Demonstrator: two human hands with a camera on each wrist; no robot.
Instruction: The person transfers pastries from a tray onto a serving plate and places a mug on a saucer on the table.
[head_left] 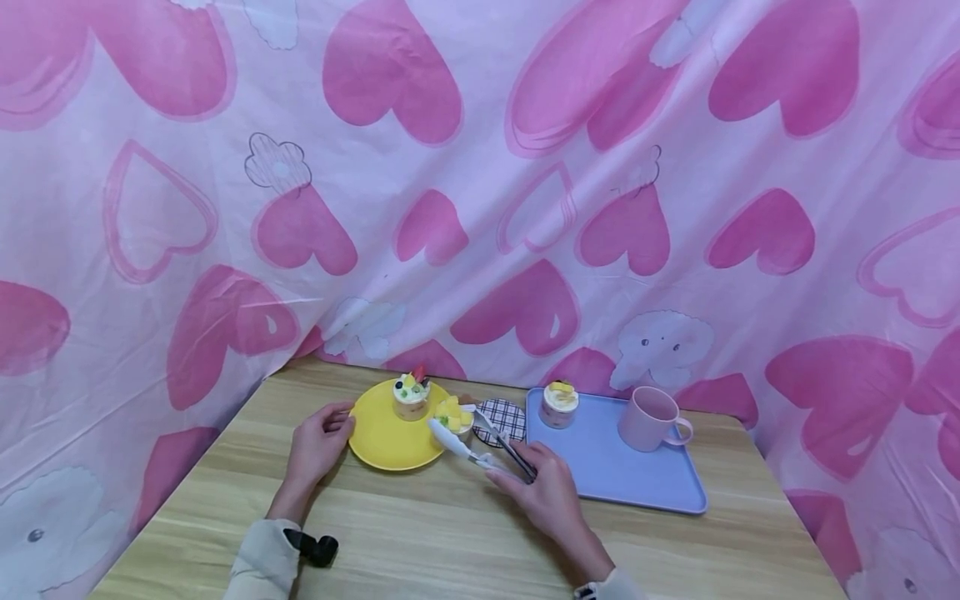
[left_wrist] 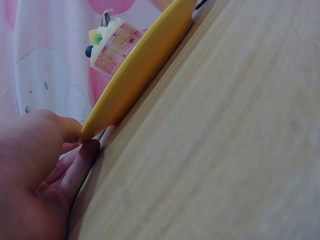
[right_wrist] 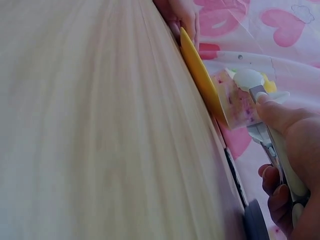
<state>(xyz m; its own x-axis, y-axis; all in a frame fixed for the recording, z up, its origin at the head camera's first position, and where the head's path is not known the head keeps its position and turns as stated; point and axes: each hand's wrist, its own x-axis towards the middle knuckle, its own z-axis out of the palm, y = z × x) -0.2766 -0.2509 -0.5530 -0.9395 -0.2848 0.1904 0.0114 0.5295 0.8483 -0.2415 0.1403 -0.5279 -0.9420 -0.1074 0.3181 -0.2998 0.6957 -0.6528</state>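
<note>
My left hand (head_left: 317, 442) pinches the left rim of a yellow plate (head_left: 386, 446), thumb above and fingertips below in the left wrist view. On that plate stands a dessert cup (head_left: 412, 402) topped with cream, a strawberry and blueberries. My right hand (head_left: 551, 496) grips a pair of tongs (head_left: 517, 457) with white tips. Those tips lie on either side of a second dessert cup (right_wrist: 236, 102), topped with yellow fruit cubes, at the plate's right edge. Whether this cup's base touches the plate cannot be told.
Right of the plate, a checked round coaster (head_left: 504, 419) lies on the wooden table (head_left: 420, 533). A blue tray (head_left: 622, 475) bears a third dessert cup (head_left: 559, 406) and a pink mug (head_left: 648, 421). A pink heart-patterned cloth (head_left: 480, 208) hangs behind the table.
</note>
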